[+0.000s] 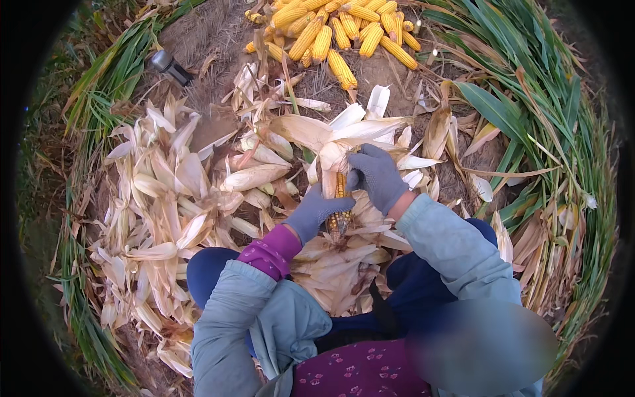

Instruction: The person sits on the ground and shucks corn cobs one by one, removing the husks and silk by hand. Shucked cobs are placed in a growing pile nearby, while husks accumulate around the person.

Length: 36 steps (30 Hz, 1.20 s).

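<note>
Between my hands is an ear of corn [341,191] with its yellow kernels partly bared; the lower tip looks dark and patchy. My left hand [317,208], in a grey knitted glove, grips the cob from the left with the thumb across it. Gloved the same way, my right hand [374,173] grasps the husk [333,156] at the ear's upper end, where the leaves are peeled back and spread away from me. Part of the cob is hidden behind my fingers. Loose husks [342,278] lie below the ear, between my knees.
Husked yellow cobs [342,39] are piled on the soil ahead. A heap of dry husks [163,198] covers the left, beside several unhusked ears [258,176]. A dark cylindrical object with a grey cap [170,67] lies at upper left. Green corn stalks [540,99] line the right.
</note>
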### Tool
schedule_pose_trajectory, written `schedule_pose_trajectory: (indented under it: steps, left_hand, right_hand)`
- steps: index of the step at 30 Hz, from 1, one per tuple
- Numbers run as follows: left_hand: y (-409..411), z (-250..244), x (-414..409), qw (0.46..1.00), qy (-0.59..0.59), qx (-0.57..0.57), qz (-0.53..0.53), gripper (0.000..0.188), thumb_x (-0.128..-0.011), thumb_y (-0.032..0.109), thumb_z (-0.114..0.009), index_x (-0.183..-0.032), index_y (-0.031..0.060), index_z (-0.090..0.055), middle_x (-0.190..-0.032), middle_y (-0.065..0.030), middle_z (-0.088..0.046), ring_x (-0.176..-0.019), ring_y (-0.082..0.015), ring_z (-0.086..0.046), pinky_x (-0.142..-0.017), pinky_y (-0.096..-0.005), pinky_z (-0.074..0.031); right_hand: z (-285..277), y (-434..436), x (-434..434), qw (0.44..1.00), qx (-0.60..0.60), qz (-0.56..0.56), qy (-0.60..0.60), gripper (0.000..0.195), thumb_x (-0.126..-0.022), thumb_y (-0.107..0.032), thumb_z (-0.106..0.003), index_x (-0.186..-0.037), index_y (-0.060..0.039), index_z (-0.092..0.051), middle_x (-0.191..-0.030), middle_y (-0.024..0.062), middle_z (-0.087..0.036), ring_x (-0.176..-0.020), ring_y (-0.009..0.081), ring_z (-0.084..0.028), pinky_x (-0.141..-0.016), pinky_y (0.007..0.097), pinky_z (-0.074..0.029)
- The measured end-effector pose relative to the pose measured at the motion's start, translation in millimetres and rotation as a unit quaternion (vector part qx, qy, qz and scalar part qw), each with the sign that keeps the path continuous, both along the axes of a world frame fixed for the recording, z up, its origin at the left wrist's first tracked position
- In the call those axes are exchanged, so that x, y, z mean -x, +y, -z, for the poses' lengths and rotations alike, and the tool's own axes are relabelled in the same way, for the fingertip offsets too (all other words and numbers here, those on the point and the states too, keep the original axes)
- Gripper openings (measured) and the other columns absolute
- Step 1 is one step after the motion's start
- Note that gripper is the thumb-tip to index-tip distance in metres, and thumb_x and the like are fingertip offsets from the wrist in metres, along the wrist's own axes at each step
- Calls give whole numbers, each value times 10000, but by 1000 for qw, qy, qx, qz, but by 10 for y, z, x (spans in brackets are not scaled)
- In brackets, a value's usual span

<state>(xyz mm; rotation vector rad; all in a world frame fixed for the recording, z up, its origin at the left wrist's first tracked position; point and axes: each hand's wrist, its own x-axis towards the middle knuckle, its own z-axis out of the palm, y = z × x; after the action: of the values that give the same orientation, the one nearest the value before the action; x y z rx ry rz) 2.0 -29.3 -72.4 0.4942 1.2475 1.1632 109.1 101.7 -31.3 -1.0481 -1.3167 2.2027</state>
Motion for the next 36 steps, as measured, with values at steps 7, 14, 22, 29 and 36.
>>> schedule_pose_trajectory:
  steps: [7, 14, 22, 29, 36]
  left_hand:
    - [-31, -243, 50, 911, 400, 56, 90, 801, -570, 239, -725, -1268, 22, -397, -1044, -239, -599, -984, -354, -604, -841, -383, -470]
    - [-30, -342, 16, 858, 499, 12, 117, 657, -585, 223, -709, -1168, 45, -463, -1038, -220, -593, -960, -351, -595, -832, -392, -463]
    - [-109, 61, 216, 930, 357, 79, -31, 633, -573, 287, -757, -1030, -74, -509, -944, -242, -616, -877, -308, -624, -749, -362, -485]
    - [94, -285, 212, 823, 566, 48, -5, 585, -569, 291, -759, -1019, 7, -517, -1048, -206, -583, -905, -360, -604, -761, -406, -493]
    - [81, -701, 240, 814, 569, -112, -22, 712, -676, 318, -732, -1257, 23, -445, -1128, -188, -552, -1001, -332, -591, -821, -406, -492]
  right_hand:
    - [-521, 860, -79, 968, -70, 219, 99, 86, -829, -121, -571, -768, -88, -521, -620, -6, -496, -500, 73, -495, -500, 296, -502]
    - [-54, 2075, -695, 899, -165, 323, 246, 28, -848, -77, -531, -855, -82, -558, -733, 49, -560, -552, 166, -553, -557, 340, -530]
    - [-550, 1156, -267, 924, -317, 198, -79, 218, -817, -102, -617, -1002, 3, -571, -821, 93, -617, -645, 163, -629, -586, 285, -527]
    - [-421, 322, 98, 599, -728, -285, -172, 645, -638, -148, -735, -1239, -157, -501, -1272, 69, -487, -1182, 274, -479, -1007, 453, -355]
    - [-146, 333, 87, 604, -693, -338, -200, 456, -680, -112, -686, -1119, -168, -573, -1046, 30, -593, -1084, 226, -531, -983, 491, -312]
